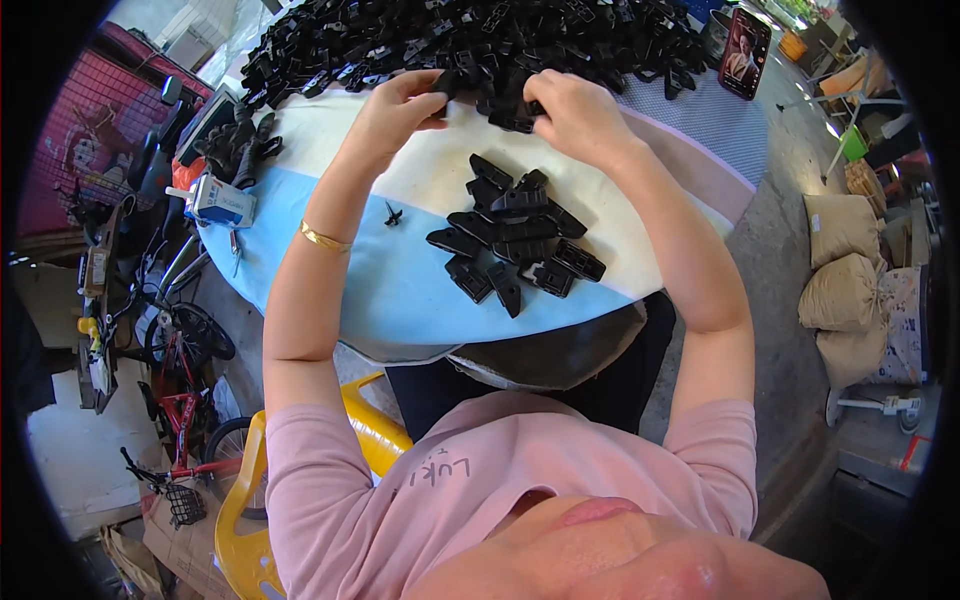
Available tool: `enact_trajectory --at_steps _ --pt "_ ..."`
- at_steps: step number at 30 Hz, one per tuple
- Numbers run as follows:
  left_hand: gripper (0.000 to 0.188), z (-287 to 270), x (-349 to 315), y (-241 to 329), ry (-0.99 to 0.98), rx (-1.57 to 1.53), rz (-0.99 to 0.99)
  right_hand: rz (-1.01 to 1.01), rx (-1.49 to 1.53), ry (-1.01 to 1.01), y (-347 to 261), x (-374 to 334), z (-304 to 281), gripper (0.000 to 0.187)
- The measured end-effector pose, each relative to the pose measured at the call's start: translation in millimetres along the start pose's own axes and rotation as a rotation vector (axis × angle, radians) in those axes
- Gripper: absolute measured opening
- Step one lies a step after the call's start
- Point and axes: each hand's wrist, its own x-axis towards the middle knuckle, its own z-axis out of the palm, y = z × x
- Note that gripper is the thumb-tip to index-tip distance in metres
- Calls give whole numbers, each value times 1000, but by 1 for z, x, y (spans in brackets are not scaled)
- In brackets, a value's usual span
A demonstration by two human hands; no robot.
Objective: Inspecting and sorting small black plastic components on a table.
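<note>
The left hand [405,108] was curled by the edge of the big black pile [560,45]; I couldn't tell what it held. The right hand [578,118] pinched a black part [520,121]. A small heap [520,228] sat near the front edge of the blue-and-cream bench [400,295].

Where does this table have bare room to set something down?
Bare: light-blue cloth bordered by the left forearm, a small black piece and a central cluster of black plastic parts; cream cloth between that cluster and the right forearm. Crowded: far side, beneath heaped black parts.
</note>
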Motion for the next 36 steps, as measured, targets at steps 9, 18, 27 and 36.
enact_trajectory --at_steps 9,18,27,36 --pt "38 31 -13 -3 -217 -469 17 444 1279 109 -28 7 -29 19" --pt "34 44 -17 -3 -17 -183 235 689 1531 93 -41 4 -20 35" --pt "37 47 -16 -14 50 -183 253 663 1428 253 -55 1 -5 35" --pt "42 48 -18 -6 75 -236 175 698 1273 238 -63 2 1 44"
